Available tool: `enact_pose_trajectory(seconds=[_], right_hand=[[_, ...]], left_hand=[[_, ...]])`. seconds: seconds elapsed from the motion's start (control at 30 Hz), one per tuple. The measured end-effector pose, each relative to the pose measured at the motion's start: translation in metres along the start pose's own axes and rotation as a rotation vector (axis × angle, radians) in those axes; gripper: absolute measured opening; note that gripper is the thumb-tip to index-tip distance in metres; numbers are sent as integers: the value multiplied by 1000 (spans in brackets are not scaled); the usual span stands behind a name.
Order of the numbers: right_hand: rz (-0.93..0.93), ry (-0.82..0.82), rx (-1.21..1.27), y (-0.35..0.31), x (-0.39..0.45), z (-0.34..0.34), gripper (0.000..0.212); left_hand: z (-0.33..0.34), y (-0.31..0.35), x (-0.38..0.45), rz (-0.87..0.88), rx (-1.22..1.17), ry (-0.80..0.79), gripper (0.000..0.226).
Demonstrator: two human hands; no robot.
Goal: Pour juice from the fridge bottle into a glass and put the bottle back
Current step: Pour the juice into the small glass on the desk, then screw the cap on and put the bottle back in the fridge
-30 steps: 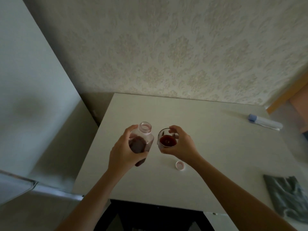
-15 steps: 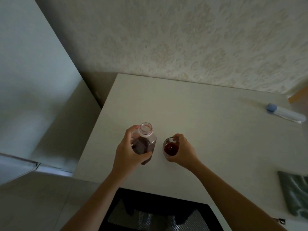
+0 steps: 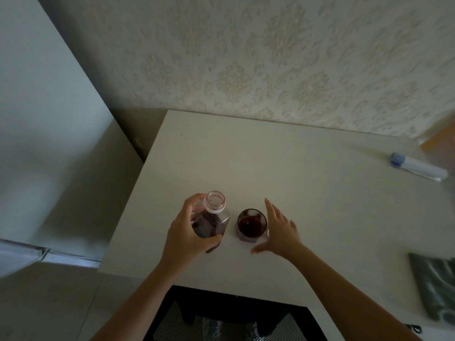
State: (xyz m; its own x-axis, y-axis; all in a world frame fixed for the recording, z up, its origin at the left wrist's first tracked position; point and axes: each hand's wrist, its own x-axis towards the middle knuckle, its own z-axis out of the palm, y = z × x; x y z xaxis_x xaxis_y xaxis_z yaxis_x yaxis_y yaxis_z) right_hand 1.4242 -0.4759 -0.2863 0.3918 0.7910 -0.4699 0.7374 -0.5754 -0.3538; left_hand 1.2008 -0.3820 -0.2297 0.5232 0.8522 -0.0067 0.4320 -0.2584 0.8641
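A clear plastic bottle [image 3: 213, 217] with dark red juice stands upright and uncapped on the white table [image 3: 307, 188]. My left hand [image 3: 187, 232] grips its body from the left. Right beside it stands a small glass [image 3: 251, 225] holding dark red juice. My right hand [image 3: 280, 232] hovers just to the right of the glass with fingers spread, holding nothing. A sliver of the bottle cap [image 3: 268, 233] peeks out at the edge of that hand.
The fridge [image 3: 49, 143] stands to the left of the table. A white tube with a blue cap [image 3: 416, 166] lies at the far right. A grey-green cloth [image 3: 435, 289] sits at the right edge. A black chair [image 3: 229, 316] is under the near edge.
The glass has been set down on the table and my right hand has let go of it, opening its fingers. The bottle stays upright in my left hand.
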Motion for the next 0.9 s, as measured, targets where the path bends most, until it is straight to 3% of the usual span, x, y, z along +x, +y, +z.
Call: enact_pose_trajectory(seconds=[0.17,0.3,0.43,0.53,0.6,0.73,0.9], right_hand=[[17,41,-199,18,-4,3,67],[-29,37,-265,24,-8,14,33],[5,141,-153,19,-12,7,28],[-3,391,274,-2,-13,-31,26],[-91,476,585,-27,-16,-66,21],[-307,385,1056,-75,-37,-114,25],[-469,249,1188,-91,-61,-129,26]], left_hand=[[0,5,1,10,-8,-18,88],[0,11,-2,1,-5,5,87],[0,17,-5,0,0,-8,86],[0,23,-3,38,21,-25,87],[0,29,0,66,41,-34,87],[0,40,10,112,49,-34,88],[-8,53,20,173,109,-45,90]])
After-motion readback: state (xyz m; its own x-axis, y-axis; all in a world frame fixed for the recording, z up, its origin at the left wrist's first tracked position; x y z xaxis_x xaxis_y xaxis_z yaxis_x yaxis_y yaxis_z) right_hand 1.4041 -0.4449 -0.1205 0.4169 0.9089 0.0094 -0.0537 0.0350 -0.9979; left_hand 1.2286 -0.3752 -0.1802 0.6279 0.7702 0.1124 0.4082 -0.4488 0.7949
